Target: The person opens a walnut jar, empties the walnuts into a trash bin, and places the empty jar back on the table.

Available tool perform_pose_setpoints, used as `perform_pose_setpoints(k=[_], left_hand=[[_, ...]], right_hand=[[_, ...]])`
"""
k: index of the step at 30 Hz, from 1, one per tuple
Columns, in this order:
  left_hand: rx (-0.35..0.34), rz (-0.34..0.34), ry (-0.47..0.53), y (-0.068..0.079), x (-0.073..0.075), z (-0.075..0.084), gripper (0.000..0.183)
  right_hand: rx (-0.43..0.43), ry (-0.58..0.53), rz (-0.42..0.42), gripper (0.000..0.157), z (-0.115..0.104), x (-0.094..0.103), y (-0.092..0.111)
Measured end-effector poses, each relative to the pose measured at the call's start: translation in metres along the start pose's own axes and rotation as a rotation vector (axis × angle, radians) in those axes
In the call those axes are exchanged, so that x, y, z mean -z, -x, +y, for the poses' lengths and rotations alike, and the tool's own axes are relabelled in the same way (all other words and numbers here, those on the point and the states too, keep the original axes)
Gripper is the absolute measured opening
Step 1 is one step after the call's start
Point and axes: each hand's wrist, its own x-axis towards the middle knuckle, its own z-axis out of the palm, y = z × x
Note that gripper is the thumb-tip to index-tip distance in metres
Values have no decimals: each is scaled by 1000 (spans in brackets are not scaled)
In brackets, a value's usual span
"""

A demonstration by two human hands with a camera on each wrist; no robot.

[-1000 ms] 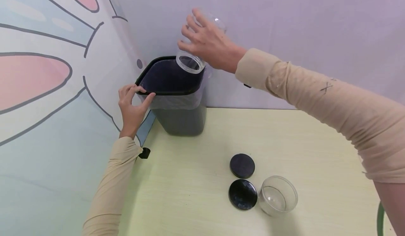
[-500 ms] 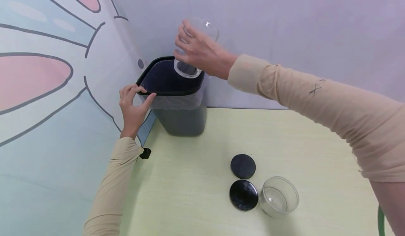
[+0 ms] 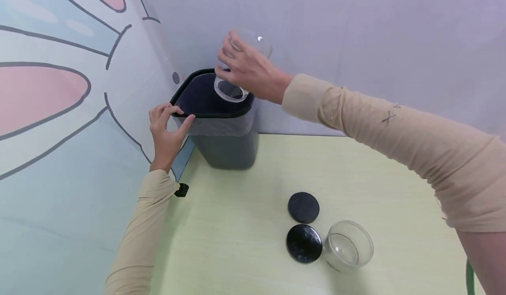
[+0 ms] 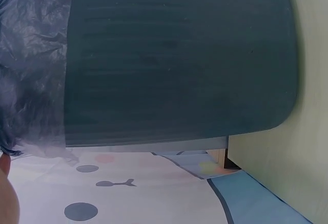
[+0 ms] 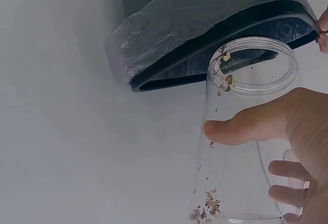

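Note:
In the head view my right hand grips a clear jar, tipped with its mouth angled down over the opening of a dark grey trash can. Brown crumbs cling inside the jar, at its base and along the wall up to the threaded neck in the right wrist view. A plastic liner is folded over the can's black rim. My left hand holds that rim at its near left corner, thumb and fingers around the edge.
Two black round lids lie on the pale wooden table, beside an open clear tub. The can stands in the corner between the patterned left wall and the pale back wall.
The right hand has lowered the jar and moved it slightly left, so its mouth now sits lower over the can. The left hand stays at the rim.

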Motion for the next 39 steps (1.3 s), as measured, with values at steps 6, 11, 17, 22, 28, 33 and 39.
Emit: perform_pose_setpoints(k=[6, 11, 17, 22, 28, 33, 39], left_hand=[[16, -14, 6, -4, 1, -1, 20], [22, -9, 0, -6, 0, -5, 20], [17, 30, 18, -7, -3, -10, 20], [17, 65, 30, -6, -6, -15, 21], [9, 73, 39, -3, -5, -17, 21], [-17, 84, 57, -3, -5, -17, 22], [-24, 92, 70, -4, -6, -19, 22]], right_hand=[[-56, -131, -28, 66, 8, 1, 1], [-102, -223, -107, 79, 15, 2, 3], [-155, -354, -90, 87, 18, 2, 8], [-189, -440, -20, 80, 14, 1, 16], [-255, -567, 93, 78, 4, -3, 30], [-299, -606, 145, 74, -1, -7, 39], [-336, -623, 146, 74, -2, -8, 46]])
